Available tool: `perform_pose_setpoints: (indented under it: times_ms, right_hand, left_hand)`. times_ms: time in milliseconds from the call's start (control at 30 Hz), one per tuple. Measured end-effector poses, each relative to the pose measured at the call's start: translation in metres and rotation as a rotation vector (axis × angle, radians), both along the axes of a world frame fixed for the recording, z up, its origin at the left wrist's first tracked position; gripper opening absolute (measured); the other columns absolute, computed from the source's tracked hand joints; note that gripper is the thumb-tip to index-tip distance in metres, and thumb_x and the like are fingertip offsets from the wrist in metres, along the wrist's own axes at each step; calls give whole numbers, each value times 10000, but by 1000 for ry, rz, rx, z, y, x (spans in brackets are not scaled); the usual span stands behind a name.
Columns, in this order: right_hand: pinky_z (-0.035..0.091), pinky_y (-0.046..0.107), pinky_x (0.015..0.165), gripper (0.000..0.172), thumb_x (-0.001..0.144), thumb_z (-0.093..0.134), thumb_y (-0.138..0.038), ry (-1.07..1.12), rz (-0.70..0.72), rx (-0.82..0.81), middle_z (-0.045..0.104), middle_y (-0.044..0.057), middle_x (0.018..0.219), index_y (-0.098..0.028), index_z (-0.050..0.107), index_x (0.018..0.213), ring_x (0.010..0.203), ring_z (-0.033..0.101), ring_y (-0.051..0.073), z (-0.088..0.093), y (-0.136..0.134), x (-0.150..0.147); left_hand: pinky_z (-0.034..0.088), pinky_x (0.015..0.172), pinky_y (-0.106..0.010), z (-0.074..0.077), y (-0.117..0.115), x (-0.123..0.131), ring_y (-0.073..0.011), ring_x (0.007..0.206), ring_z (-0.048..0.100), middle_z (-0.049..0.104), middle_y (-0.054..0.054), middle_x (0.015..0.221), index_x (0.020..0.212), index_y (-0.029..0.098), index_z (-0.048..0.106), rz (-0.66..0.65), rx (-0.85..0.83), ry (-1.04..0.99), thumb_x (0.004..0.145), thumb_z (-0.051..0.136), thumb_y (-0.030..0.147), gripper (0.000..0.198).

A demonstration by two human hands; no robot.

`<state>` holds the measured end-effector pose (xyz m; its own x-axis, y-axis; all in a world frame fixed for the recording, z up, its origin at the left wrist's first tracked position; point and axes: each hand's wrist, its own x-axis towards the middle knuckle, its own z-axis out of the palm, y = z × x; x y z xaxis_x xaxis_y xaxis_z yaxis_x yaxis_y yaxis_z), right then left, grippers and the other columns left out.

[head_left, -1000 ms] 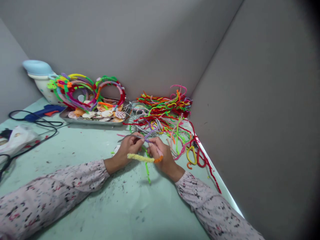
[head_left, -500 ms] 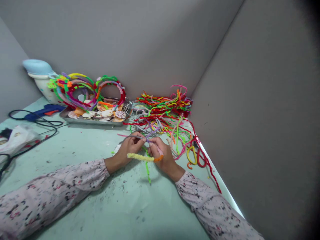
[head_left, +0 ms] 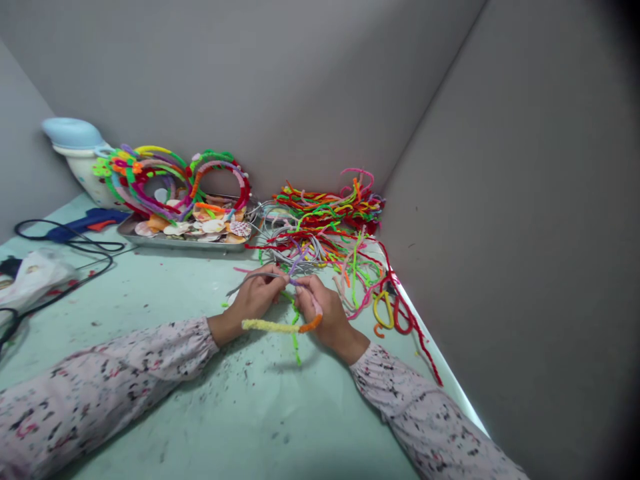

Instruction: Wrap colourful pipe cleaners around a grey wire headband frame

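My left hand [head_left: 255, 299] and my right hand [head_left: 323, 311] meet near the middle of the pale green table [head_left: 165, 293]. Both pinch a grey headband [head_left: 253, 276] that is partly wrapped in fuzzy pipe cleaner. The wrapped part [head_left: 280, 326] is yellow with an orange end and hangs below my fingers. A purple pipe cleaner [head_left: 296, 264] rises from the pinch toward the pile. A green pipe cleaner [head_left: 295, 341] lies under my hands.
A heap of loose coloured pipe cleaners [head_left: 330, 227] fills the far right corner. A metal tray [head_left: 131, 232] of shells and finished wrapped headbands [head_left: 170, 177] stands at the back left, beside a blue glue gun [head_left: 83, 221], black cables [head_left: 65, 257] and a white-and-blue container [head_left: 80, 150]. Grey walls enclose the table.
The yellow and orange wrapped part has dropped lower and tilted, and the grey end of the headband has swung down to the left. My hands stay in place.
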<state>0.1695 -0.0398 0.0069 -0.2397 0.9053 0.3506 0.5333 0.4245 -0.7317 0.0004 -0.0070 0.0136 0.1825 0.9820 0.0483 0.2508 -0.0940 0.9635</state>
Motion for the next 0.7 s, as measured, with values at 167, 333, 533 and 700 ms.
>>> perform_pose_setpoints:
  times_ms: [167, 333, 533, 700]
  right_hand:
    - [432, 255, 606, 225, 946, 401, -306, -7, -2, -7, 641, 10, 746, -199, 547, 1081, 670, 608, 163, 0, 0, -1]
    - [431, 255, 598, 214, 944, 407, -297, 3, -13, -15, 639, 6, 737, -202, 554, 1067, 656, 605, 163, -1, 1, 1]
    - [433, 257, 599, 211, 944, 404, -290, 13, -9, -20, 644, 10, 739, -202, 555, 1062, 654, 610, 164, -1, 1, 1]
    - [425, 251, 582, 210, 940, 410, -290, -20, -13, -25, 653, 13, 745, -202, 552, 1068, 649, 614, 165, -1, 0, 0]
  left_hand:
    - [335, 485, -243, 0, 0, 2, -132, 475, 440, 462, 51, 484, 697, 188, 542, 17, -48, -83, 766, 534, 310, 140]
    - [330, 488, -239, -2, 0, 2, -130, 485, 443, 472, 52, 490, 706, 191, 540, -5, -24, -31, 795, 530, 338, 173]
    - [358, 510, -238, -4, 2, 0, -137, 505, 467, 485, 51, 514, 726, 196, 553, 4, 53, 51, 821, 539, 427, 250]
    - [345, 505, -245, -1, 1, 0, -142, 501, 467, 480, 46, 499, 682, 194, 541, 33, 56, 102, 823, 529, 431, 276]
